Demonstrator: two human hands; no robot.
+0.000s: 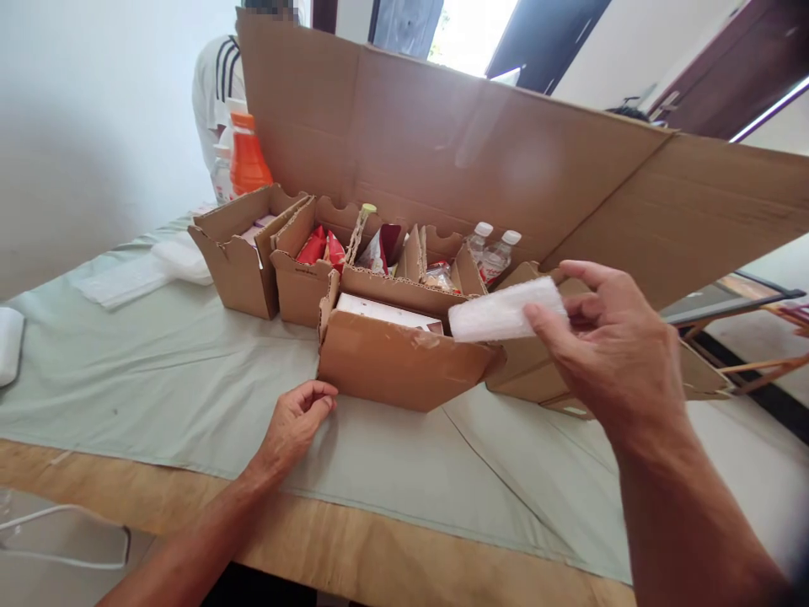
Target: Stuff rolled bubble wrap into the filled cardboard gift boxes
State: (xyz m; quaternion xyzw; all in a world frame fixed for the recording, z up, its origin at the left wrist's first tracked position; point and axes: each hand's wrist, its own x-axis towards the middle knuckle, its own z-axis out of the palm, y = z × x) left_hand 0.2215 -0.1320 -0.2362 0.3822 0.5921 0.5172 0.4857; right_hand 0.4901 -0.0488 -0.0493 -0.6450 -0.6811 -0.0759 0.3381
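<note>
My right hand [610,337] grips a white wrapped packet [506,310] between thumb and fingers. The wrap looks like foam or bubble wrap, and what is inside is hidden. The packet is held over the right end of the front cardboard box [398,358], where a flat white carton [385,312] stands. Beside that box's lower left corner, my left hand [297,426] rests on the cloth with its fingers curled together. I see nothing in it, and whether its fingertips touch the box is unclear.
Behind stand several cardboard bins [231,278], with red snack packets [319,246] in one. Clear bottles [496,257] and an orange bottle [249,158] stand farther back. A tall cardboard panel [417,126] closes off the rear; a person [211,93] is behind it. White wrap [136,274] lies left.
</note>
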